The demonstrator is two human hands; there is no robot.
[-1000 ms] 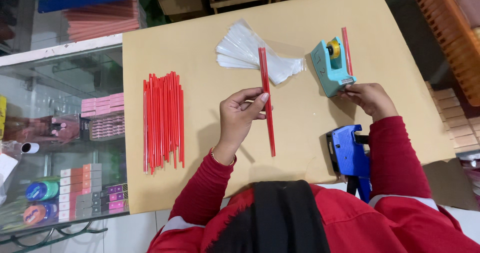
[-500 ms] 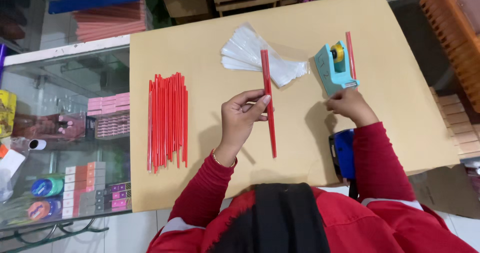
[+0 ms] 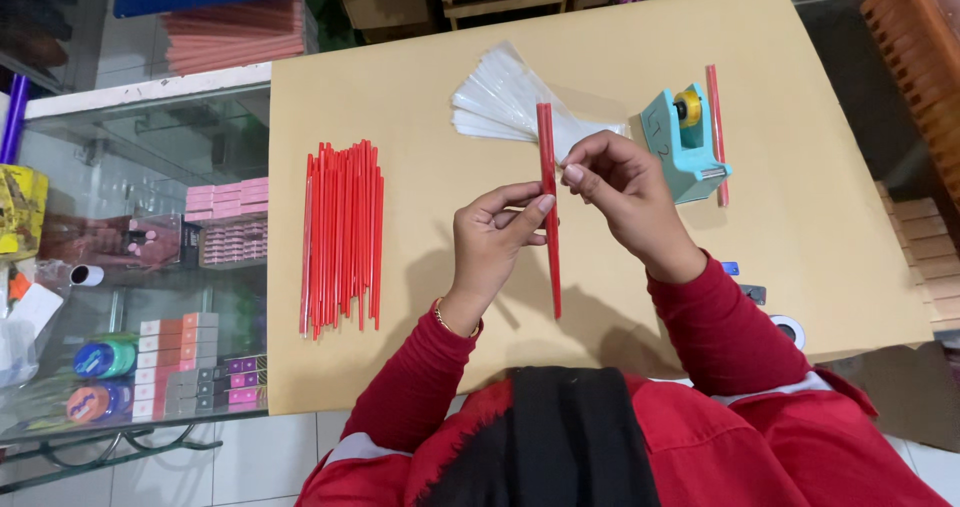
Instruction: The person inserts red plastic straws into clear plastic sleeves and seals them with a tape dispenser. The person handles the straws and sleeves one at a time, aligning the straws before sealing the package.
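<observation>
Over the tan counter (image 3: 420,97), the left hand (image 3: 495,237) pinches a long thin red stick (image 3: 548,217), its grip clamped near the stick's middle and holding it upright off the surface. The right hand (image 3: 620,192) closes fingertips on something small at the stick's edge; what, is too small to tell. The risk: the stick is slender, so a sideways tug could twist it loose or bend it. The teal tape dispenser (image 3: 685,142) and fanned clear plastic sleeves (image 3: 495,102) sit just behind; the red stick bundle (image 3: 342,237) lies well left.
</observation>
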